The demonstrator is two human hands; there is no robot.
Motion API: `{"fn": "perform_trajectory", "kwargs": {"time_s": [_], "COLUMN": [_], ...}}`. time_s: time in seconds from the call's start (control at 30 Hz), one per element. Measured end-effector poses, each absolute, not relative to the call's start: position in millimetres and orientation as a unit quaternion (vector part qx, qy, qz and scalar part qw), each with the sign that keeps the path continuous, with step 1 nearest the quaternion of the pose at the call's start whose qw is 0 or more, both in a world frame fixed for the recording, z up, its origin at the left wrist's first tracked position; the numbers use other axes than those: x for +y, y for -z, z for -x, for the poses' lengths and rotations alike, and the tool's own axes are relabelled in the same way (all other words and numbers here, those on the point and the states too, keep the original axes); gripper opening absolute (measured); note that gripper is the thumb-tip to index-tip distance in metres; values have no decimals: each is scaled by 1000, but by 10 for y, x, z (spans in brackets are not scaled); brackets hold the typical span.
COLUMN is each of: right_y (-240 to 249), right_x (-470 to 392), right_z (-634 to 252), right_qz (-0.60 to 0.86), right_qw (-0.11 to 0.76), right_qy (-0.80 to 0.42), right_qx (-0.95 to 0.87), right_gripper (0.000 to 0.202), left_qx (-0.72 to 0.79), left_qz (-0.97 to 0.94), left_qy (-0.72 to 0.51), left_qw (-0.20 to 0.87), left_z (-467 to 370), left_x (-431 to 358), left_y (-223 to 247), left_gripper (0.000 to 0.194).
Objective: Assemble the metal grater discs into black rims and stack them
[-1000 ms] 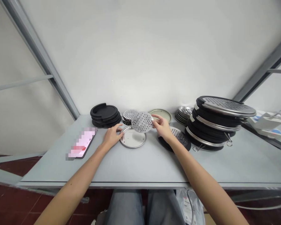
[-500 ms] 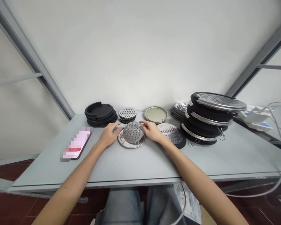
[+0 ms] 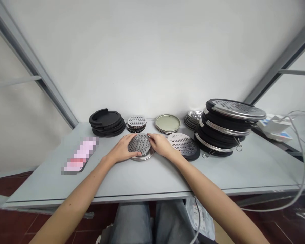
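Note:
A round metal grater disc [image 3: 140,143] with rows of raised holes lies over a shiny round metal plate [image 3: 145,157] on the table. My left hand [image 3: 122,148] grips the disc from the left, thumb at its near edge and fingers along the far edge. At the right edge, my right hand [image 3: 160,144] pinches the disc with bent fingers; the fingertips are partly hidden. Just right of that hand lies a perforated grater disc [image 3: 181,143] set in a black round base [image 3: 193,156].
Along the wall stand stacked black round bases [image 3: 107,122], small grater discs [image 3: 136,121], a pale metal lid [image 3: 167,122] and more metal discs [image 3: 193,118]. A tall stack of black-and-silver rounds [image 3: 226,130] with wire clips stands right. A phone [image 3: 81,154] lies left. A white cable [image 3: 303,169] hangs right.
My left hand has moved right and closed onto the grater disc. The disc has shifted slightly left and tilts less. My right hand keeps to its right edge.

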State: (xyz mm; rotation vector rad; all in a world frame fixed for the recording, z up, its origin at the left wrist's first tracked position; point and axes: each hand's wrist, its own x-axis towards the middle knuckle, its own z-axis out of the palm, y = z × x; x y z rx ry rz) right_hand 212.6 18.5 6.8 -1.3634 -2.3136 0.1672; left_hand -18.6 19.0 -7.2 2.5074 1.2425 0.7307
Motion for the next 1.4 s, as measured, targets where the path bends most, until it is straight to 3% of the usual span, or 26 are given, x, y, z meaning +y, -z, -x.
{"fn": "perform_trajectory", "kwargs": {"time_s": [0.6, 0.83, 1.4], "right_y": [-16, -18, -58], "right_x": [211, 239, 209], "right_z": [-2110, -2151, -2154], "right_qz": [515, 495, 496], "right_qw": [282, 341, 303], "right_qy": [-110, -145, -146], "right_qx": [-802, -786, -801], "right_gripper": [41, 43, 41], "left_qx": [424, 425, 422], "left_qz": [-863, -867, -872], "left_qy": [-245, -234, -216], "left_qw": [122, 117, 119], "left_z": [125, 143, 174], "left_x": [225, 214, 214], "left_y": [139, 124, 158], "left_gripper": [97, 84, 67]}}
